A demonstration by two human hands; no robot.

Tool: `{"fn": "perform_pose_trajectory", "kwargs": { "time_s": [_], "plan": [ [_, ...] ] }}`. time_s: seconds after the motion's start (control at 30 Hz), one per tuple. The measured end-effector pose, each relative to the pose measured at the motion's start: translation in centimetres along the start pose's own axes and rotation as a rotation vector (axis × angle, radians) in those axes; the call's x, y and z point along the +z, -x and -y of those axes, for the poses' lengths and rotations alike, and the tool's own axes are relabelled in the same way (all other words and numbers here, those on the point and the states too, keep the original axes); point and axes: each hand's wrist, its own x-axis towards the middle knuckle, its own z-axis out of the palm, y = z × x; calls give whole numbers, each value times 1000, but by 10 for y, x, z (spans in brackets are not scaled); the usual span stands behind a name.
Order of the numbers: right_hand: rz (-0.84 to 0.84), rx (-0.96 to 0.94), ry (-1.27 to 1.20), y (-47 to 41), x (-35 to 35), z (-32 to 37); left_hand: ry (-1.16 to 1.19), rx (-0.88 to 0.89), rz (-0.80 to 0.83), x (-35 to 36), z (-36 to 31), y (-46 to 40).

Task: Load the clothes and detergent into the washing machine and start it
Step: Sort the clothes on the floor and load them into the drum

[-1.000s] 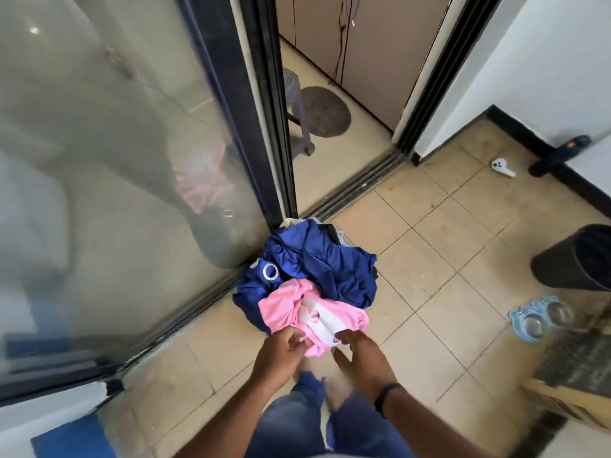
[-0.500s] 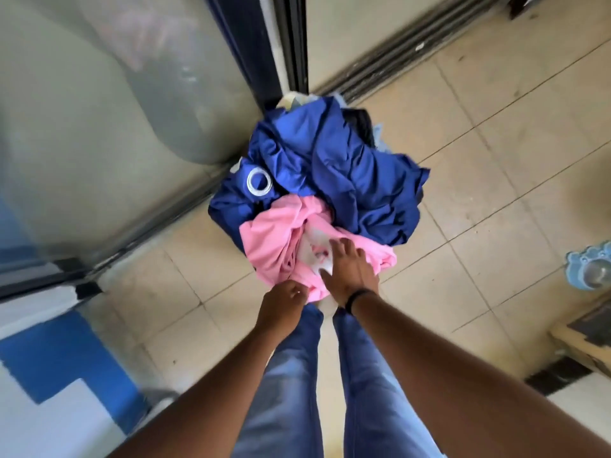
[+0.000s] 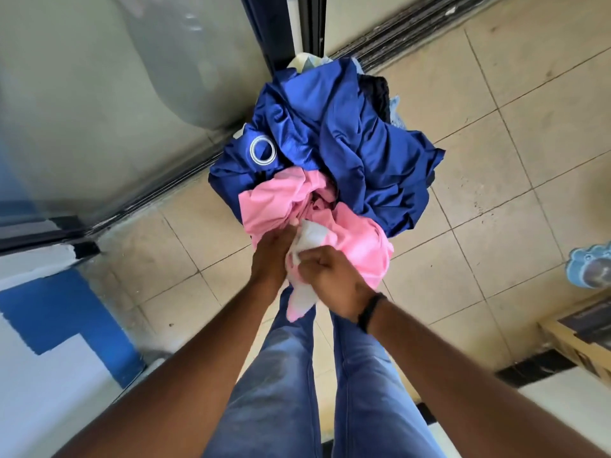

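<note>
Clothes [image 3: 324, 166] lie in a heap on the tiled floor [image 3: 496, 180], just beside the track of a glass sliding door [image 3: 115, 94]. On top is a dark blue cloth [image 3: 357, 137] with a white ring [image 3: 262, 150] set into it, and in front of it a pink garment [image 3: 357, 239] with a white part. Both hands are at the near edge of the heap. The left hand [image 3: 271, 256] is pushed into the pink garment with its fingers curled into the fabric. The right hand [image 3: 334, 279], with a black band [image 3: 370, 312] on the wrist, is closed tightly around the pink and white fabric, and a loose end hangs down below it. The person's legs in blue jeans [image 3: 281, 375] stand under the arms. At the right edge a light blue dish [image 3: 591, 269] sits on the floor, near a cardboard box [image 3: 582, 338]. No writing or label can be read anywhere.
</note>
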Motion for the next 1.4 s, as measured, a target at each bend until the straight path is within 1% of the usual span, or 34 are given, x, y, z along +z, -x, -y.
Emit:
{"fn": "perform_pose_trajectory", "kwargs": {
  "time_s": [0.03,0.07,0.1,0.13,0.17,0.23,0.27,0.3,0.37,0.4,0.43,0.47,0.53,0.6,0.63,0.67,0.7,0.73,0.77,0.83,0.87,0.9,0.93,1.0,1.03,1.07,1.1,1.17,1.2,1.23,1.27,1.3,1.33,1.4],
  "plan": [
    [83,-18,-186,15,5,6,78,-39,66,1,-5,-4],
    [164,0,-325,28,8,11,91,-67,133,3,-11,-5],
    [236,25,-381,39,10,12,78,-95,189,5,-14,-8],
    [287,62,-350,47,11,11,12,-109,224,8,-14,-13],
    [315,96,-234,52,11,7,-99,-118,229,12,-13,-16],
    [373,119,59,55,10,-4,-376,-146,190,23,-10,-11],
    [397,131,140,56,7,-6,-461,-140,143,31,-6,-8],
    [416,134,191,58,2,-4,-492,-122,92,37,-1,-5],
    [460,124,307,60,-10,2,-453,-68,-7,48,8,4],
    [458,109,399,61,-19,7,-429,-41,-26,53,10,10],
    [416,84,502,60,-29,10,-425,-34,-28,56,13,15],
    [317,75,599,57,-38,10,-428,-40,-23,59,15,23],
    [12,71,726,52,-51,9,-408,-31,-39,64,21,46],
    [-251,23,641,43,-61,10,-258,-64,-25,69,30,70],
    [-334,-1,573,35,-65,12,-211,-92,-4,72,37,81],
    [-354,-9,524,25,-69,12,-193,-113,40,75,43,92],
    [-327,4,504,12,-72,9,-196,-122,88,77,46,103],
    [-269,51,534,-4,-72,1,-206,-121,132,78,49,114],
    [-179,130,586,-19,-69,-9,-199,-113,169,78,49,126],
    [3,355,633,-39,-56,-34,-188,-135,299,80,51,147],
    [47,423,654,-45,-49,-46,-230,-150,379,78,53,154],
    [51,448,669,-49,-43,-58,-249,-157,448,77,51,162],
    [20,452,678,-51,-39,-67,-276,-148,492,72,51,164],
    [-64,421,656,-52,-33,-75,-336,-87,493,61,56,156],
    [-103,391,604,-53,-32,-77,-347,-51,478,57,56,150],
    [-133,364,532,-53,-31,-77,-417,61,444,50,61,141],
    [-156,330,471,-50,-31,-73,-405,123,363,44,67,132],
    [-176,260,421,-36,-33,-62,-264,183,120,34,69,116],
    [-167,221,425,-26,-33,-56,-208,227,-21,31,66,106],
    [-139,172,434,-14,-31,-50,-162,265,-126,30,59,97],
    [-82,121,444,-2,-28,-47,-129,281,-187,27,52,83],
    [4,70,447,12,-24,-43,-84,267,-193,26,42,69],
    [106,39,449,26,-18,-40,-62,203,-189,27,32,51],
    [313,32,441,52,-9,-29,-96,26,-143,28,19,14]
  ]
}}
